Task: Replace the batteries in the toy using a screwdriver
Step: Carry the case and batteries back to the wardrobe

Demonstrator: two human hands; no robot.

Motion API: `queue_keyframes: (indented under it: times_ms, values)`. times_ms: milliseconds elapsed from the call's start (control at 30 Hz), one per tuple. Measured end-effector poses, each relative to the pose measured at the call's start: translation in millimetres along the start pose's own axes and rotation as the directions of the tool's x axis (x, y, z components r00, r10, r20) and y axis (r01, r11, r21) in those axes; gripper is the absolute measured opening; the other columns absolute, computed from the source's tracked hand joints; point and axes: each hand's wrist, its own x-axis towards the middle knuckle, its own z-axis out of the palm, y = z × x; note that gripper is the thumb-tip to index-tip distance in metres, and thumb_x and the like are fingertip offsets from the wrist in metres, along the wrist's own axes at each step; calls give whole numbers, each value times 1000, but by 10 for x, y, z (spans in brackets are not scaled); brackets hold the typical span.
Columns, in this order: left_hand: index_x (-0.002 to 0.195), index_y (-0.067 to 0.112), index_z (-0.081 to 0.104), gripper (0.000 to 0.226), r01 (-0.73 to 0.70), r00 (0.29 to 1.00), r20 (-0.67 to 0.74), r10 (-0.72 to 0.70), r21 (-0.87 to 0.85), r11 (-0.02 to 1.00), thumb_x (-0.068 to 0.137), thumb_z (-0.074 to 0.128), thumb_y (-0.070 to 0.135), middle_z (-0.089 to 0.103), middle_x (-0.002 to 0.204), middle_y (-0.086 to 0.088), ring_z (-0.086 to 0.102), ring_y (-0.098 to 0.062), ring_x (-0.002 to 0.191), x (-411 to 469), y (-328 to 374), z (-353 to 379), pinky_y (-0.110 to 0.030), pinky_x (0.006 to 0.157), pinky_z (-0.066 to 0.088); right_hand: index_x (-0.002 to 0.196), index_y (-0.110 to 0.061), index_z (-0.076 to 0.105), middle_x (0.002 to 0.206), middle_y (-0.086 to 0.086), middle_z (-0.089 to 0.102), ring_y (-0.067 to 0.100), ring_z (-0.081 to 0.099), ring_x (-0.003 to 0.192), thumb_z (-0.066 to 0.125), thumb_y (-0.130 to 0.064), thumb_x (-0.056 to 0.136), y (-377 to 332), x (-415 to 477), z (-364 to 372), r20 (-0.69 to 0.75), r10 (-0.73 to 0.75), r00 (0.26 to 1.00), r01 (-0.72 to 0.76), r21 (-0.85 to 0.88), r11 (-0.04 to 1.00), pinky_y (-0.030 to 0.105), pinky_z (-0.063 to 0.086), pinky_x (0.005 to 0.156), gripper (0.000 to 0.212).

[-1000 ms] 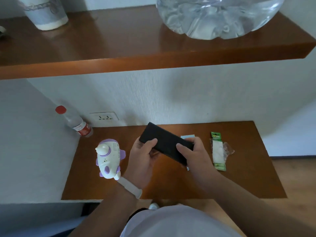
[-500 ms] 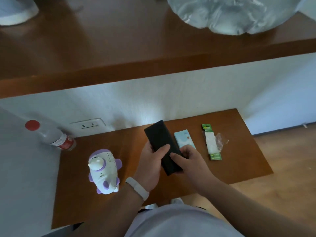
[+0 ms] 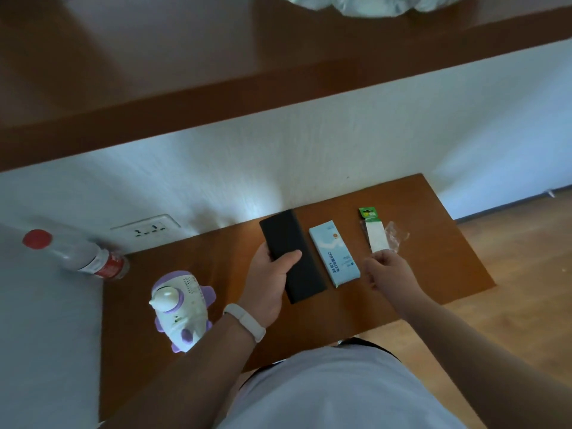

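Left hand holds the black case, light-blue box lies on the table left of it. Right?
Wrong side. In the head view the left hand holds the black case, and the light-blue box lies on the table right of it, not left.

A smooth white band (image 3: pixel 246 322) circles the wrist behind the left grip (image 3: pixel 266 283). Both forearms (image 3: pixel 192 366) are bare along all their visible length. The torso wears a plain pale grey-white shirt (image 3: pixel 325 394), and a thin strip of dark clothing (image 3: pixel 368 343) shows along its far hem.
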Motion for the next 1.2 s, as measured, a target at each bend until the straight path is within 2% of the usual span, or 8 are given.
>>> queue_keyframes:
  times_ms: [100,267,367,467,767,900,1033,1200]
  values:
    - [125,17,60,34,43,999,-24,-44,-35,998,92,69,13,77,102,-2,75,-21,97,26,-15,114,-35,74,62,103,-15,59,87,-1,63,14,60,73,62,-26,93,213,356,-242,-107,-7,994,-21,-258,966,27,44,54,16]
    - [125,17,59,36,102,993,-45,-104,-49,994,91,69,11,77,104,-3,75,-22,99,93,-8,307,-38,73,62,106,-15,51,95,2,58,17,59,75,70,-39,85,418,772,-446,-63,48,997,-70,-415,907,30,46,52,37]
    - [125,17,59,37,113,991,-61,-116,-55,992,91,70,11,77,106,-4,74,-24,100,117,-18,389,-40,74,62,114,-14,49,110,6,54,22,60,91,74,-53,77,496,889,-402,15,56,998,-42,-471,881,40,57,73,59]
    - [125,19,59,39,123,990,-66,-126,-48,991,89,71,11,77,107,-4,74,-24,101,116,-27,440,-40,75,62,127,-13,45,121,9,49,28,57,106,76,-58,74,521,943,-329,5,28,1000,-22,-503,864,47,54,88,76]
    - [125,19,57,38,108,987,-113,-111,-28,994,91,69,11,77,102,-1,75,-22,98,118,-12,515,-39,74,62,129,-8,44,115,8,48,33,56,111,74,-50,76,381,952,-252,-11,-32,999,22,-526,850,46,52,88,74]
    - [124,19,58,37,117,983,-137,-119,-28,993,90,69,9,78,101,-3,76,-22,95,118,-8,485,-40,74,62,132,-14,46,117,4,55,24,61,102,76,-49,74,321,820,-91,96,-79,992,112,-406,907,47,57,84,74]
    - [123,20,59,38,129,979,-153,-131,-23,991,89,70,9,73,113,-9,75,-23,96,97,-27,420,-41,75,63,123,-19,47,110,-1,53,16,61,92,76,-54,75,284,662,153,176,-118,977,186,-448,874,38,59,75,66]
    - [124,20,60,40,123,979,-164,-125,-17,992,88,72,9,73,115,-10,73,-27,101,42,-30,256,-52,88,60,120,-18,49,114,2,52,13,51,91,77,-55,76,241,619,341,201,-183,963,264,-537,801,28,48,71,64]
